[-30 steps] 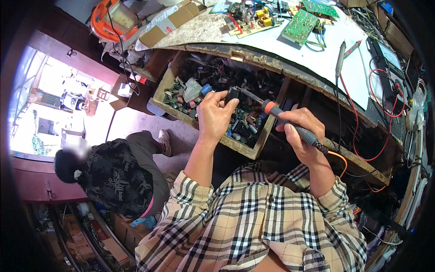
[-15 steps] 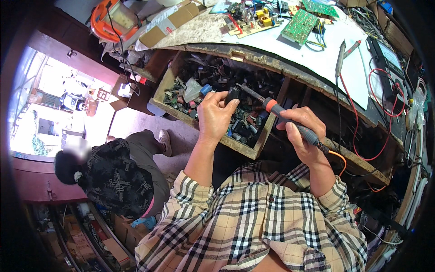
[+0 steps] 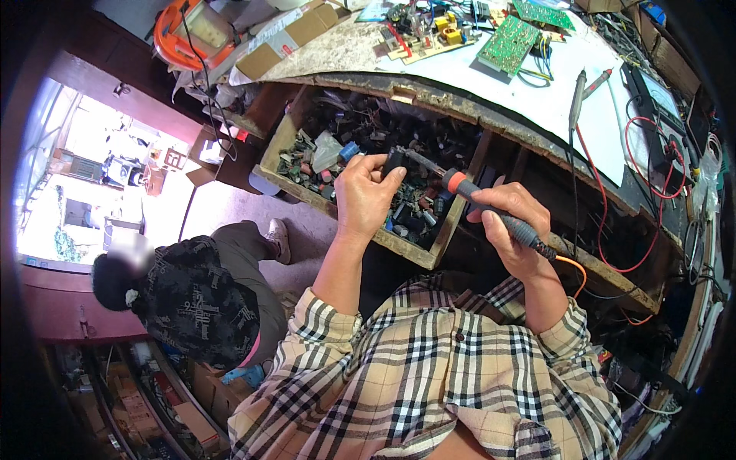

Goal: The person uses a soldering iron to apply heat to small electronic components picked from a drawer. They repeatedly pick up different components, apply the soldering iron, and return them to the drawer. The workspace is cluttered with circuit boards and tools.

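Note:
Between the thumb and fingers of my left hand (image 3: 363,195) is a small black cylinder, which looks like a capacitor (image 3: 393,162). My right hand (image 3: 515,222) grips a soldering iron (image 3: 491,208) by its grey and red handle, an orange cord trailing from the back end. The iron's metal tip reaches left to the top end of the capacitor; whether they touch is too small to tell. Below both hands, an open wooden drawer (image 3: 307,195) holds many loose capacitors and other small electronic parts.
Above the drawer, the workbench (image 3: 322,57) carries a green circuit board (image 3: 507,44), test probes (image 3: 577,100) with red and black leads, and a meter (image 3: 658,96). An orange container (image 3: 192,37) stands at the far left. Another person (image 3: 203,299) is bent over at my left.
The soldering iron has shifted slightly left and down, its tip closer to the capacitor. My left hand stays almost where it was.

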